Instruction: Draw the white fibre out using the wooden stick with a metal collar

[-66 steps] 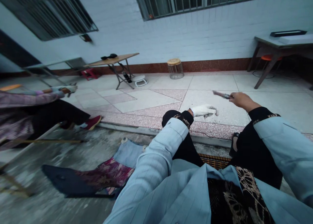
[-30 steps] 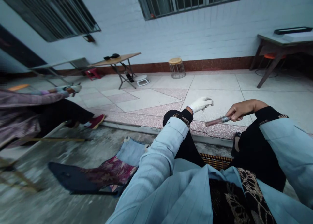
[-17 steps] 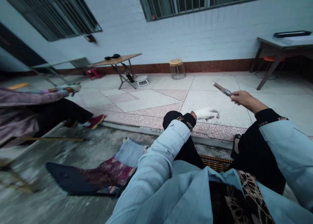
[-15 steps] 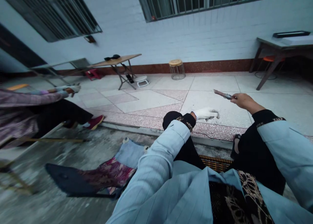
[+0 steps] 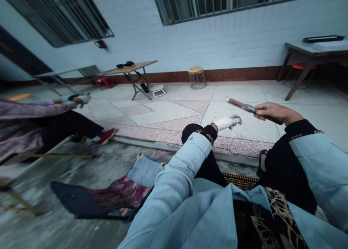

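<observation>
My right hand [image 5: 269, 112], bare, is closed on the end of a slim reddish-brown stick-like tool [image 5: 240, 104] that points left and slightly up over the tiled floor. My left hand [image 5: 227, 122] wears a white glove and hovers just past my left knee, below the tool's tip. Its fingers are curled in a pinch, and I cannot make out anything in them. Both arms are in light blue sleeves [image 5: 179, 176]. My knees in black trousers are raised in front of me.
Another seated person [image 5: 40, 122] in patterned clothes is at the left, holding a long thin stick. Folded cloths [image 5: 116, 191] lie on the concrete. A folding table [image 5: 130, 69], a wire stool [image 5: 197, 76] and a dark table [image 5: 312, 49] stand along the wall.
My right hand has swung the tool down toward the gloved hand, up and away, and now back leftward over it. The gloved hand stayed near my left knee.
</observation>
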Available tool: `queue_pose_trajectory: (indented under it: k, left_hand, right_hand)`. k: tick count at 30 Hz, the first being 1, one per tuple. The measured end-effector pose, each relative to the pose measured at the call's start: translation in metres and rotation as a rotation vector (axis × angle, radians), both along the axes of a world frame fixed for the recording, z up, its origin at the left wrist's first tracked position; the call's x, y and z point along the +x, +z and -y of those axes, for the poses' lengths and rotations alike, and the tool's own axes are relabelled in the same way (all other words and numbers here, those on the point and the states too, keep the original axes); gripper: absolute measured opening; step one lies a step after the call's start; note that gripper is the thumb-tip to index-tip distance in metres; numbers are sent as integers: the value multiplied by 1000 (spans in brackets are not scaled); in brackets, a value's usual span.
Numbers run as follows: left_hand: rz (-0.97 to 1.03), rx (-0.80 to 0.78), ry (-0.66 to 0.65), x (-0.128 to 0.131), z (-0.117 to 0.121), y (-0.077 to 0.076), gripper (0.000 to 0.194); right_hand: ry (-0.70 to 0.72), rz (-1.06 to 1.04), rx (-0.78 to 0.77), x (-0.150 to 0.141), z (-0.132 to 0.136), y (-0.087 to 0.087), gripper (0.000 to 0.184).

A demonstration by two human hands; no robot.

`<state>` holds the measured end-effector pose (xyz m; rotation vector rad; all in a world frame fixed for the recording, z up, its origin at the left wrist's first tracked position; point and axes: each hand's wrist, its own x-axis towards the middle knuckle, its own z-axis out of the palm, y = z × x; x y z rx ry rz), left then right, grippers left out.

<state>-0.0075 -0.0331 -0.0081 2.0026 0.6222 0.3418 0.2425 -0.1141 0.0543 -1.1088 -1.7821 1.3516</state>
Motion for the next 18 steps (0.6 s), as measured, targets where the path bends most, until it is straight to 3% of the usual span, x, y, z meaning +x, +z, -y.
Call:
queue_pose_trajectory:
  k: [3, 5, 8, 10, 14, 16, 18]
  left_hand:
    - [-21, -98, -93, 1, 6, -5, 30]
    - [-49, -117, -152, 0, 9, -5, 30]
    - [-68, -110, -192, -2, 10, -2, 31]
    - [-69, -84, -187, -4, 8, 0, 31]
    - [-34, -15, -107, -6, 1, 3, 32]
    - [1, 22, -23, -8, -4, 5, 30]
    - [31, 64, 67, -10, -9, 7, 28]
  right_hand:
    - [-336, -200, 87, 7, -12, -5, 29]
    - [-539, -176, 126, 13, -22, -12, 25]
    - [-777, 152, 170, 22, -33, -21, 21]
    - [-823, 525, 208, 26, -36, -24, 28]
    - [-589, 1178, 206, 26, -33, -31, 33]
    - [-353, 1248, 125, 23, -30, -36, 30]
    - [-66, 1139, -10, 18, -25, -39, 28]
